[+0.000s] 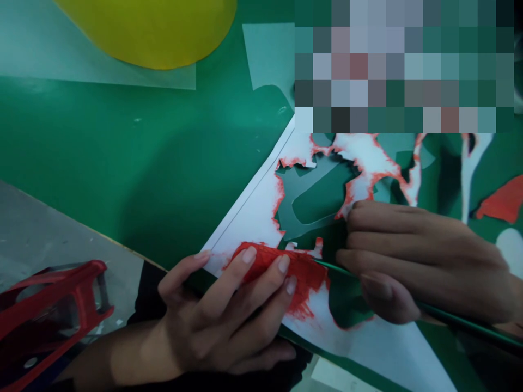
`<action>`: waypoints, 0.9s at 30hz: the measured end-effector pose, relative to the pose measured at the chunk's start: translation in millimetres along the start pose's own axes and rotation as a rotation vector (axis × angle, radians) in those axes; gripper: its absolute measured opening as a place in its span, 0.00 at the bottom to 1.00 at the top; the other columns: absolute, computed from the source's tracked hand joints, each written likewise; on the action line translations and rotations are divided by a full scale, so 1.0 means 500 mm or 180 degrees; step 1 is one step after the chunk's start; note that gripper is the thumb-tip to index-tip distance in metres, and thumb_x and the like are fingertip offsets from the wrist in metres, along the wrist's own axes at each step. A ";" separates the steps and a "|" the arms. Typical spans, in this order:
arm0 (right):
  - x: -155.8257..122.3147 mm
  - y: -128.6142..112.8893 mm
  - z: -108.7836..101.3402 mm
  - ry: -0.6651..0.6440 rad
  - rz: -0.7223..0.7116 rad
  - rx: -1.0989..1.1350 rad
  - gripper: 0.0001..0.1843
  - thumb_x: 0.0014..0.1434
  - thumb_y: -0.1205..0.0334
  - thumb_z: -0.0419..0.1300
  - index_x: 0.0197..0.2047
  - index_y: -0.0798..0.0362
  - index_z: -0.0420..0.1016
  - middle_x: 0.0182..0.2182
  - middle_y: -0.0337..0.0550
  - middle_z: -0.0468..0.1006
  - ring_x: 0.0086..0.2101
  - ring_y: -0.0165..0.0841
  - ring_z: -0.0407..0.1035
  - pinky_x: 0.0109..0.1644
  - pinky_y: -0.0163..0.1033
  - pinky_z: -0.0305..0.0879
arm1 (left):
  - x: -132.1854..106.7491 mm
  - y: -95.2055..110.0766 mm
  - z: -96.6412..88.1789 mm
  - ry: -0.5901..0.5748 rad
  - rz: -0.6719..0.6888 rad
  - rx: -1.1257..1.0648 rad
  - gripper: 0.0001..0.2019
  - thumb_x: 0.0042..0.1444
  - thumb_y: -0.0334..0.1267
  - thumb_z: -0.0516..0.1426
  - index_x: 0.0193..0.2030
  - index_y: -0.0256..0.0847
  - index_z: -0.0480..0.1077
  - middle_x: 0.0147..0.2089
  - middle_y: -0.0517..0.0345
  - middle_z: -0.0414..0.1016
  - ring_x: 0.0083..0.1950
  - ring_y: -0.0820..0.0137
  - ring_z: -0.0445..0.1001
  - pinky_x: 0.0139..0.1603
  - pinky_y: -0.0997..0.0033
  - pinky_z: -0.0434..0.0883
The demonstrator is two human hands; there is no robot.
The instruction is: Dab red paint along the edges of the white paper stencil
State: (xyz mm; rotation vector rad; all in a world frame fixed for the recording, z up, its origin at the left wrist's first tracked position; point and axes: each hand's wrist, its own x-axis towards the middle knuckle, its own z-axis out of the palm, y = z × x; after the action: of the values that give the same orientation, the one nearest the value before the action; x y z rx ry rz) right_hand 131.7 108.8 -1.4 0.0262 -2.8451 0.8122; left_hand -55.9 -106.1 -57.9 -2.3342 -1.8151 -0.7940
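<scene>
— What lies around the hands?

— A green desk [134, 163] carries a white sheet [253, 218] with ragged cut-outs edged in red. A yellow sheet [155, 27] sits at the far edge, well apart. A red tape dispenser [49, 310] is off to the left, below the desk edge. Nothing blocks the hands.

— How many of each?

— One white sheet, one red patch [302, 277], one thin green tool [449, 318], two hands.

— And the fingers?

— The left hand [220, 321] has its fingers [281, 267] slightly spread, tips pressing on the red patch at the sheet's near edge. The right hand [425, 261] is curled closed around the green tool, its tip meeting the red patch.
</scene>
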 end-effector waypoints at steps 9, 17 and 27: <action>-0.003 0.004 0.003 -0.0041 0.0034 -0.0158 0.26 0.77 0.67 0.47 0.26 0.51 0.71 0.21 0.42 0.70 0.28 0.36 0.59 0.33 0.46 0.61 | 0.003 -0.002 -0.002 -0.0036 -0.0015 0.0001 0.21 0.71 0.59 0.52 0.54 0.55 0.81 0.69 0.71 0.77 0.82 0.66 0.56 0.84 0.54 0.46; -0.003 0.002 0.006 0.0063 0.0019 -0.0245 0.23 0.77 0.66 0.46 0.31 0.50 0.70 0.21 0.40 0.69 0.27 0.35 0.58 0.31 0.43 0.61 | 0.001 -0.003 -0.004 -0.0072 -0.0017 0.0033 0.21 0.72 0.60 0.52 0.56 0.55 0.80 0.69 0.73 0.77 0.82 0.68 0.55 0.83 0.53 0.46; -0.014 0.001 0.006 0.0014 0.0102 -0.0245 0.23 0.77 0.68 0.45 0.30 0.50 0.72 0.21 0.41 0.70 0.27 0.36 0.64 0.32 0.45 0.66 | 0.000 -0.006 -0.004 -0.0038 0.0058 0.0028 0.22 0.71 0.60 0.52 0.56 0.54 0.81 0.70 0.70 0.76 0.81 0.65 0.58 0.84 0.53 0.47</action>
State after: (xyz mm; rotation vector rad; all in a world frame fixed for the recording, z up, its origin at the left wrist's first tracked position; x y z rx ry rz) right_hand 138.2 107.3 -5.5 -0.0318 -2.8772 0.7072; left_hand -59.3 -106.0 -56.8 -2.3517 -1.7957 -0.7699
